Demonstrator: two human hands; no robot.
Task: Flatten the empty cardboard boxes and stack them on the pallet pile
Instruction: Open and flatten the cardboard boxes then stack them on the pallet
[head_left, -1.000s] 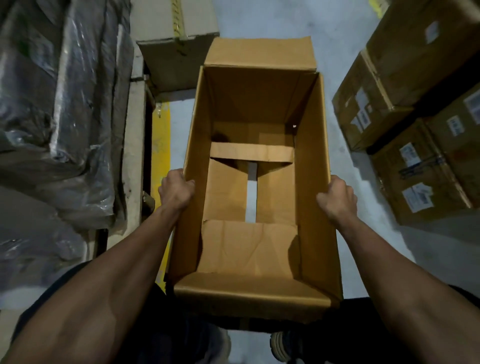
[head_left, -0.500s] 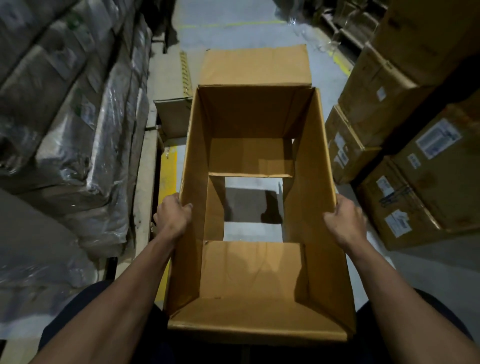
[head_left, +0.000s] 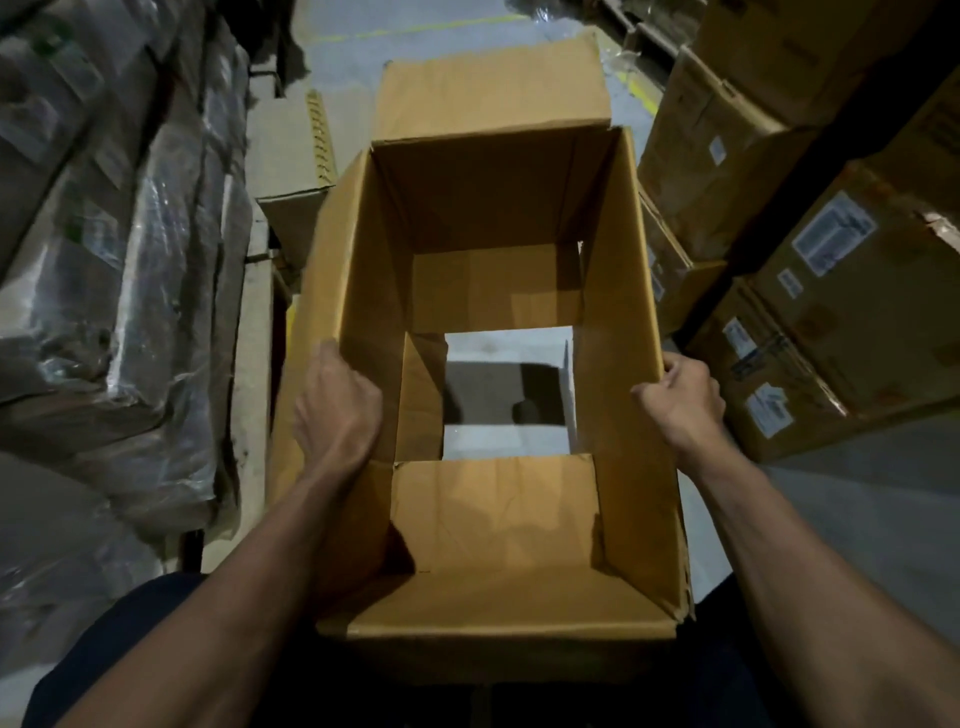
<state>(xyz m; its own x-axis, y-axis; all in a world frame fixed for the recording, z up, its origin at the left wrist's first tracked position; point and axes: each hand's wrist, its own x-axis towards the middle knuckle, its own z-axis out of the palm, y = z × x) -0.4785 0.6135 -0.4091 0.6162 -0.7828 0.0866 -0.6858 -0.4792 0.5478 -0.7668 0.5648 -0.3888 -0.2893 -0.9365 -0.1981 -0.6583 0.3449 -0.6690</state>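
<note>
An empty brown cardboard box (head_left: 498, 208) hangs in front of me, its top open and one top flap standing up at the far end. Its bottom flaps have swung apart, and the grey floor shows through a square gap in the middle. My left hand (head_left: 335, 405) grips the rim of the left wall, fingers hooked over the edge. My right hand (head_left: 680, 397) grips the rim of the right wall the same way. Both forearms reach in from the bottom of the view.
Plastic-wrapped stacks (head_left: 119, 249) fill the left side. A closed carton (head_left: 291, 171) with yellow strapping stands beyond the box on the left. Labelled cartons (head_left: 810, 291) are stacked on the right. Grey concrete floor (head_left: 852, 509) with yellow lines runs between them.
The box has come up and tilted toward me. The bottom flaps have opened from a narrow slit to a wide square gap. Both hands keep their hold on the side walls.
</note>
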